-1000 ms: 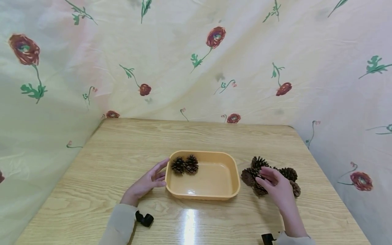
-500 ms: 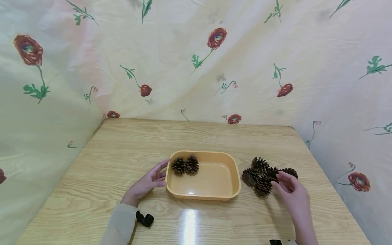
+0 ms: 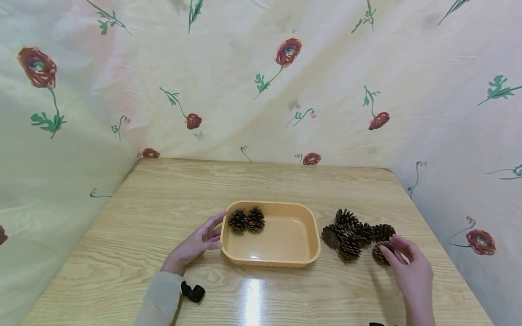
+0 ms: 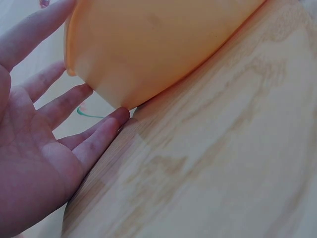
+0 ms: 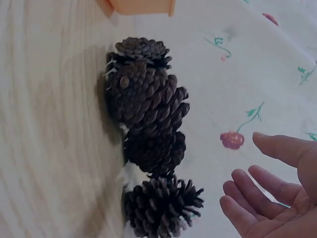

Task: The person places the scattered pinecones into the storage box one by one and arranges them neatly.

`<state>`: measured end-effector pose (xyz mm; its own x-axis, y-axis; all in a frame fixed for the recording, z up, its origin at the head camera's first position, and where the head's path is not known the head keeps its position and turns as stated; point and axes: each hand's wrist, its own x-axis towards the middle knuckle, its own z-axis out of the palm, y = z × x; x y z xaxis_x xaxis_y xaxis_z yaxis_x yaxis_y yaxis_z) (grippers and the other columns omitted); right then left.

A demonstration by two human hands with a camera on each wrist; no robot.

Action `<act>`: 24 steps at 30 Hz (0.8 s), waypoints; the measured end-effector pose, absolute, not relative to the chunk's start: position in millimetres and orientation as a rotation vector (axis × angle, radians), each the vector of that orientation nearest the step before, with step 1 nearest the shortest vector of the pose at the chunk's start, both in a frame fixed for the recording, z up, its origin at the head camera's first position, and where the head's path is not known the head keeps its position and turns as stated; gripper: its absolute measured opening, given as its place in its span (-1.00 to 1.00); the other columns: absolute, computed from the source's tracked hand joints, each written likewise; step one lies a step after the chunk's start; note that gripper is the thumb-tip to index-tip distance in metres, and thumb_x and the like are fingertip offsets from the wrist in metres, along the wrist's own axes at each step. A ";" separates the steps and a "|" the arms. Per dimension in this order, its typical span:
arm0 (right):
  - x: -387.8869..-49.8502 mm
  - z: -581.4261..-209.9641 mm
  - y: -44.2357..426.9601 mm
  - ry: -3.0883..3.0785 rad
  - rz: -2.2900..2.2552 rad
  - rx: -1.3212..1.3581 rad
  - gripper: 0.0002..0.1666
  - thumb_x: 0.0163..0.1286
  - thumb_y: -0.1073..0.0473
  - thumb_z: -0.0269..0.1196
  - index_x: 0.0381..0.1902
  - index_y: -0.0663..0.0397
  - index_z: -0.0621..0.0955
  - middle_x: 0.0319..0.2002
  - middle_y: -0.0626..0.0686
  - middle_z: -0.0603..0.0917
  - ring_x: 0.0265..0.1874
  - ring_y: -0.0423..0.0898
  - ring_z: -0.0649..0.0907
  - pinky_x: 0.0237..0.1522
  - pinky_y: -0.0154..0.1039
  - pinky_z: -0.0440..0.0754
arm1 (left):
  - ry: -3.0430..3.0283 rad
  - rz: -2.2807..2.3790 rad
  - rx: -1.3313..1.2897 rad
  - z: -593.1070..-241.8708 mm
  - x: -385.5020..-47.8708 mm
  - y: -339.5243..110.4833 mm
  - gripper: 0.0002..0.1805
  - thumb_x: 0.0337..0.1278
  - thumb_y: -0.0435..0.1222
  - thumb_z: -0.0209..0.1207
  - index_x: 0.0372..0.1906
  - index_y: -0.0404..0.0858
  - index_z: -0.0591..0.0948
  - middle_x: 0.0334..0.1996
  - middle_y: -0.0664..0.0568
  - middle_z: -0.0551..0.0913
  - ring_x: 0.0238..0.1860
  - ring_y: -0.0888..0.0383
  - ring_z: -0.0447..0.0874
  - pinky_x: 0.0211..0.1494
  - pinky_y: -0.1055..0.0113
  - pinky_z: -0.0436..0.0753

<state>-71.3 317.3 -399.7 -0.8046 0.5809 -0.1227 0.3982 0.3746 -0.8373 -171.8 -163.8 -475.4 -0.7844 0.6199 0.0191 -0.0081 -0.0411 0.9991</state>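
Observation:
A yellow-orange rectangular tub stands mid-table, two pine cones lying side by side in its back left corner. My left hand rests with spread, nearly straight fingers against its left end; in the left wrist view the fingertips meet the wall. Right of the tub lies a cluster of several dark brown pine cones. My right hand is beside the nearest right one, a separate pine cone partly hidden by the thumb. In the right wrist view its fingers are apart and hold nothing.
The light wood table reaches back to a pale cloth printed with red flowers, which also hangs on both sides. Black camera mounts sit at the wrists. A bright glare lies in front of the tub.
My right hand has moved rightward, from over the middle of the pine cone cluster to the separate cone at its right end, uncovering the cluster. My left hand and the tub have stayed put.

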 end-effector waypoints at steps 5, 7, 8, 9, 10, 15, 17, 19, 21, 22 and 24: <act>-71.4 -403.7 325.1 -2.503 1.333 -0.977 -0.26 0.36 -0.04 0.25 0.43 0.00 0.32 0.29 -0.18 0.49 0.32 -0.30 0.44 0.26 -0.51 0.45 | 1.804 1.875 0.645 -476.2 -172.0 -163.4 -0.04 0.18 -0.42 0.22 0.56 -0.15 -0.08 0.56 -0.21 -0.16 0.47 -0.36 0.03 0.50 -0.06 0.18; -71.4 -405.2 327.5 -2.527 1.312 -0.987 -0.24 0.37 -0.05 0.22 0.45 -0.02 0.29 0.46 0.01 0.31 0.47 -0.05 0.27 0.43 -0.27 0.31 | 1.807 1.873 0.649 -476.7 -172.2 -163.5 -0.04 0.18 -0.42 0.22 0.56 -0.15 -0.08 0.56 -0.21 -0.16 0.47 -0.36 0.03 0.50 -0.06 0.18; -71.6 -406.0 328.7 -2.539 1.312 -0.986 -0.23 0.38 -0.05 0.21 0.47 -0.01 0.26 0.49 0.09 0.23 0.48 0.06 0.21 0.46 -0.13 0.26 | 1.808 1.872 0.650 -477.0 -172.3 -163.6 -0.04 0.18 -0.42 0.22 0.56 -0.15 -0.08 0.56 -0.21 -0.16 0.47 -0.36 0.03 0.50 -0.06 0.18; -71.8 -407.0 330.0 -2.556 1.310 -0.974 -0.21 0.38 -0.05 0.20 0.48 0.01 0.23 0.50 0.13 0.18 0.48 0.14 0.18 0.46 -0.03 0.24 | 1.809 1.870 0.651 -477.3 -172.4 -163.7 -0.04 0.18 -0.42 0.22 0.56 -0.15 -0.08 0.56 -0.21 -0.16 0.47 -0.36 0.03 0.50 -0.06 0.18; -72.2 -408.1 331.1 -2.568 1.313 -0.958 -0.19 0.39 -0.04 0.20 0.49 0.03 0.20 0.51 0.16 0.14 0.48 0.18 0.16 0.46 0.04 0.23 | 1.811 1.869 0.652 -477.7 -172.5 -164.0 -0.04 0.18 -0.42 0.22 0.56 -0.15 -0.08 0.56 -0.21 -0.16 0.47 -0.36 0.03 0.50 -0.06 0.18; -74.6 -414.3 336.3 -2.639 1.322 -0.903 -0.09 0.39 0.03 0.20 0.52 0.17 0.04 0.52 0.30 0.01 0.47 0.31 0.10 0.44 0.16 0.20 | 1.818 1.861 0.651 -478.6 -172.8 -164.4 -0.04 0.18 -0.42 0.22 0.56 -0.14 -0.08 0.56 -0.21 -0.15 0.47 -0.35 0.03 0.50 -0.07 0.18; -75.9 -416.8 338.7 -2.671 1.315 -0.888 -0.06 0.39 0.06 0.21 0.52 0.22 0.01 0.50 0.36 0.02 0.45 0.35 0.12 0.44 0.17 0.21 | 1.823 1.856 0.650 -478.9 -172.9 -164.3 -0.05 0.19 -0.41 0.22 0.56 -0.13 -0.08 0.56 -0.22 -0.15 0.48 -0.35 0.02 0.50 -0.05 0.19; -77.0 -418.8 340.9 -2.710 1.299 -0.875 -0.05 0.38 0.07 0.22 0.51 0.26 0.00 0.48 0.40 0.05 0.42 0.39 0.14 0.42 0.19 0.22 | 1.826 1.851 0.646 -478.8 -172.8 -164.2 -0.05 0.19 -0.41 0.21 0.56 -0.13 -0.08 0.56 -0.21 -0.15 0.48 -0.34 0.02 0.50 0.00 0.21; -78.0 -420.7 343.1 -2.736 1.286 -0.859 -0.05 0.37 0.07 0.23 0.51 0.29 0.01 0.46 0.44 0.08 0.39 0.43 0.17 0.41 0.21 0.23 | 1.830 1.848 0.644 -478.8 -172.7 -163.9 -0.06 0.20 -0.42 0.20 0.56 -0.13 -0.08 0.56 -0.22 -0.15 0.48 -0.34 0.02 0.50 0.05 0.24; -78.7 -421.0 343.7 -2.748 1.276 -0.856 -0.05 0.36 0.09 0.23 0.50 0.29 0.01 0.45 0.45 0.10 0.39 0.43 0.18 0.40 0.22 0.24 | 1.831 1.847 0.641 -478.6 -172.6 -163.8 -0.06 0.20 -0.42 0.20 0.56 -0.13 -0.08 0.56 -0.22 -0.15 0.48 -0.34 0.03 0.50 0.07 0.25; -79.5 -422.2 345.6 -2.765 1.259 -0.854 -0.05 0.36 0.08 0.22 0.50 0.31 0.02 0.44 0.46 0.11 0.38 0.43 0.19 0.39 0.23 0.25 | 1.832 1.848 0.639 -477.9 -172.3 -163.7 -0.06 0.20 -0.42 0.20 0.56 -0.13 -0.08 0.56 -0.21 -0.15 0.48 -0.34 0.03 0.50 0.07 0.25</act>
